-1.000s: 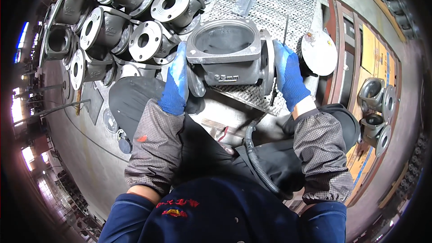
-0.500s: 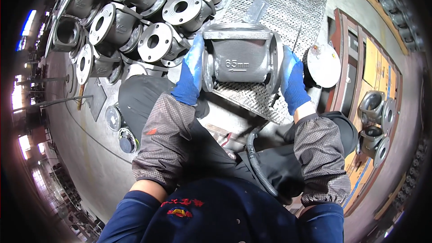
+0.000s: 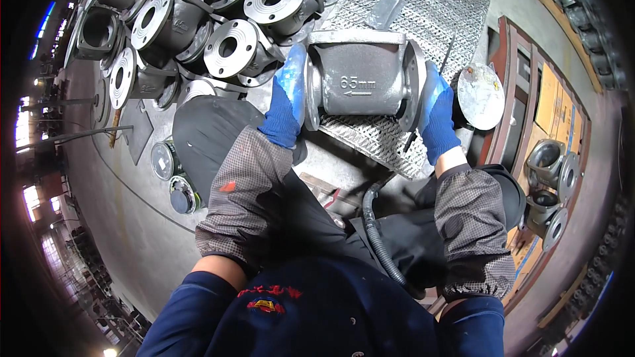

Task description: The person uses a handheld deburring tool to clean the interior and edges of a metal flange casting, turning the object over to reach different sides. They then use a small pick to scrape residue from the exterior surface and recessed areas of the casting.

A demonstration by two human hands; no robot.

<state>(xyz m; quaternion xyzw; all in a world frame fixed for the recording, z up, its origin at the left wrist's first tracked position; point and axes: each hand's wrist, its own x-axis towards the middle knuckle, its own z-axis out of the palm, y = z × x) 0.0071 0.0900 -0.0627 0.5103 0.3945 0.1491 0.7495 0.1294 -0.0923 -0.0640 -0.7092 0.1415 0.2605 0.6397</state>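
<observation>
Between my two hands is a grey cast-metal valve body (image 3: 360, 76), with a round flange at each end and a flat flange along its far side. My left hand (image 3: 289, 96), in a blue glove, grips the left end flange. On the right flange my right hand (image 3: 437, 109) is closed, gloved the same way. Most fingertips are hidden behind the flanges. Beneath the valve body lies a textured metal sheet (image 3: 433, 3), with a small clear-grey block (image 3: 385, 11) on it just beyond the casting.
Many flanged castings (image 3: 231, 46) are piled at the far left. A round pale-topped can (image 3: 481, 96) stands right of my right hand. Farther right, a pallet (image 3: 552, 109) carries more castings. Two small tins (image 3: 182, 195) sit by my left knee, and a ribbed hose (image 3: 377, 238) runs between my legs.
The valve body has shifted slightly right and tilted a little, its right end flange now turned more into view. Both hands have stayed on it. The whole view has shifted slightly.
</observation>
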